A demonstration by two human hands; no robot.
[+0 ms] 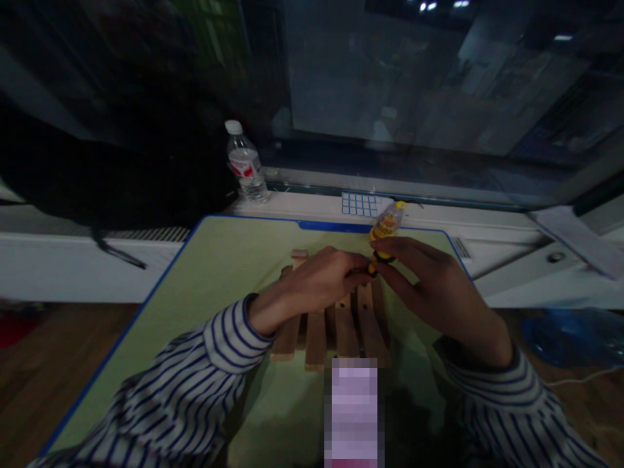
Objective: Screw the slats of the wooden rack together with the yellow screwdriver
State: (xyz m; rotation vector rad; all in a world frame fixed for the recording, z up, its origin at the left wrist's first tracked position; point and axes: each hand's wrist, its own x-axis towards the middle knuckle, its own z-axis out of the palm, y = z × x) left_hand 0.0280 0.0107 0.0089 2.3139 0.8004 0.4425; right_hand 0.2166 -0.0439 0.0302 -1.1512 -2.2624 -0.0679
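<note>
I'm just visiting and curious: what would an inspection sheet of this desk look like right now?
Surface: green mat with blue edging.
Job's things: wooden slatted frame lying flat on the mat; yellow tool held over its far end.
Clutter: water bottle and grid sheet on the sill; papers at right.
Hands: right hand grips the yellow tool; left hand is curled, fingertips at the tool's lower end, grip unclear.
Cables: white cable on the floor at right.
Surroundings: dark window ahead; dark bag at left; blue object on the floor.
</note>
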